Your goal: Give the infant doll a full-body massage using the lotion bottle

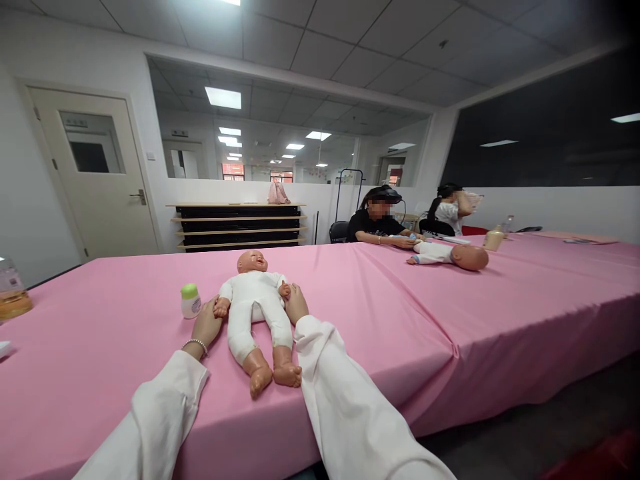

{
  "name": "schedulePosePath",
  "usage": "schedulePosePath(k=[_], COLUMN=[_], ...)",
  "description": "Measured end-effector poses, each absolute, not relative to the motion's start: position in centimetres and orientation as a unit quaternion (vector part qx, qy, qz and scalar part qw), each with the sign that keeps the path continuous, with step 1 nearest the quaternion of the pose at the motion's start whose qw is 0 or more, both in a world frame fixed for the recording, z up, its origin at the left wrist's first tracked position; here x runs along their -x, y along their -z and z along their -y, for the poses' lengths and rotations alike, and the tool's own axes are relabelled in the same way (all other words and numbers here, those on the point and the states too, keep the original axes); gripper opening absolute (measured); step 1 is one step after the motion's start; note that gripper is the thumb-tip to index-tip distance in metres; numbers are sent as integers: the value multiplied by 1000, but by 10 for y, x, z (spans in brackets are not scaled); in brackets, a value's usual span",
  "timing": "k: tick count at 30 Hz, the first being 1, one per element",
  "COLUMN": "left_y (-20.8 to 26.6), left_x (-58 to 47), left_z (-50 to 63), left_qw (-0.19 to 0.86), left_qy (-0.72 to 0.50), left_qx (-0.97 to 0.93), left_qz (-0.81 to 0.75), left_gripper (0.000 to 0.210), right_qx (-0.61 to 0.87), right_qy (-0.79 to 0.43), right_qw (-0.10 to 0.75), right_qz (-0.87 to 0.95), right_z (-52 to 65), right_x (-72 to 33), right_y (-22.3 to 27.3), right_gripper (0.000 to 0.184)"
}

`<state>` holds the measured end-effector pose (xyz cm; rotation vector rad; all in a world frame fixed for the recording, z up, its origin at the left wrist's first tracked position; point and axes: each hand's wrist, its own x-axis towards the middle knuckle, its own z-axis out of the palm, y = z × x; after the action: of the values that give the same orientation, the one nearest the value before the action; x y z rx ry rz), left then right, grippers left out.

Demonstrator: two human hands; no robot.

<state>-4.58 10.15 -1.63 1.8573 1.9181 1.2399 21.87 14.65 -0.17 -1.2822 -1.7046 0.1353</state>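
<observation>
Touching the baby doll (255, 290) at both its hands with left hand (207, 323) and right hand (298, 305), tbh can't tell how tightly the fingers close. Doll's lying face-up on the pink-covered worktop (365, 327), green-capped bottle (191, 303) just beside my left.

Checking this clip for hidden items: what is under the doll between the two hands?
The doll lies on its back on the pink tablecloth, which shows around it and between its legs. What its body covers cannot be seen.
</observation>
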Motion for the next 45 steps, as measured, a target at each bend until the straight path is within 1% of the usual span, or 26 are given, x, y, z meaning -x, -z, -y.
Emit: schedulePosePath(k=[3,5,9,11,16,19,21,23,26,30,33,36,45], left_y=[11,8,4,3,1,1,1,-1,-6,-12,-12,-10,1], left_x=[43,40,33,29,27,31,32,32,31,32,34,35,38], left_z=[-102,-105,-122,-137,-192,-226,-241,-248,-248,-245,-245,-246,-254], left_qw=[118,123,81,71,71,-2,-37,-23,38,123,136,140,163], left_qy=[-431,-452,-493,-500,-476,-447,-411,-371,-336,-292,-278,-291,-339], left_qx=[-600,-578,-536,-509,-473,-511,-540,-550,-553,-546,-546,-549,-541], left_qz=[-663,-668,-680,-697,-738,-734,-733,-748,-761,-775,-778,-771,-752], left_gripper=[63,67,65,61,51,38,35,36,37,42,42,41,43], right_qx=[545,539,540,545,559,562,559,548,543,600,607,608,597], right_qy=[-59,-58,-50,-45,-44,-54,-80,-112,-160,-217,-237,-243,-226], right_qw=[473,488,530,553,598,593,582,567,532,474,450,450,484], right_qz=[690,684,652,628,573,574,585,605,630,607,611,607,598], right_z=[-150,-153,-165,-178,-230,-264,-280,-290,-295,-296,-294,-293,-293], right_x=[-216,-213,-205,-202,-198,-197,-196,-196,-198,-201,-201,-199,-199], right_y=[-1,-5,-15,-19,-20,-15,-11,-8,-5,-3,-4,-6,-3], right_gripper=[37,41,47,45,27,26,28,30,32,34,37,40,38])
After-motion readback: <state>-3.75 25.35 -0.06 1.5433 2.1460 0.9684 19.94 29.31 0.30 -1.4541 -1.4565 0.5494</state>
